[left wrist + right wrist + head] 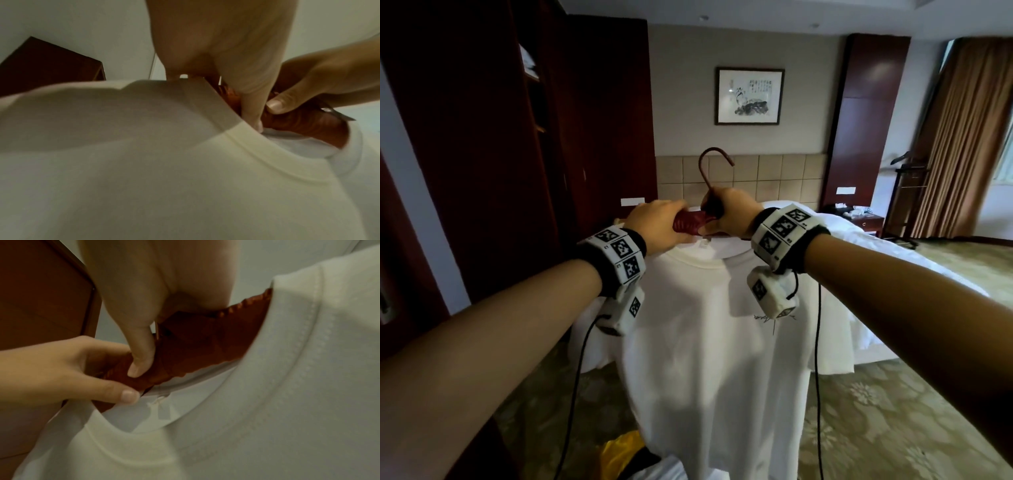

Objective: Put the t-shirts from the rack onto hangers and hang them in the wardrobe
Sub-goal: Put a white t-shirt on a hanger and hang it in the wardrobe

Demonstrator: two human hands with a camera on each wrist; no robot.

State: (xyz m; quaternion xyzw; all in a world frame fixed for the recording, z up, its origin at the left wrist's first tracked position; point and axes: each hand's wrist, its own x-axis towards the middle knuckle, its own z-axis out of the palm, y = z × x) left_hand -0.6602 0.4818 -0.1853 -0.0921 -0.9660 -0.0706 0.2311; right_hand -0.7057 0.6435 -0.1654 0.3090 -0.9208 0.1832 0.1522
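A white t-shirt (709, 342) hangs in front of me from a dark red hanger (688, 224), whose hook (714, 161) points up. My left hand (657, 222) grips the hanger's ribbed left arm at the collar's edge. My right hand (732, 216) grips the hanger's middle, just under the hook. In the left wrist view my left hand (251, 112) presses its thumb on the hanger (298, 126) inside the t-shirt's collar (257, 155). In the right wrist view my right hand (139, 356) holds the hanger (205, 344) above the collar (267, 386). The hanger's right arm lies under the cloth.
The dark wood wardrobe (482, 137) stands at the left with its door open. A bed with white sheets (876, 246) lies behind the shirt. A dark clothes rack (907, 178) stands by the curtain at the right. Yellow cloth (619, 448) lies low at the front.
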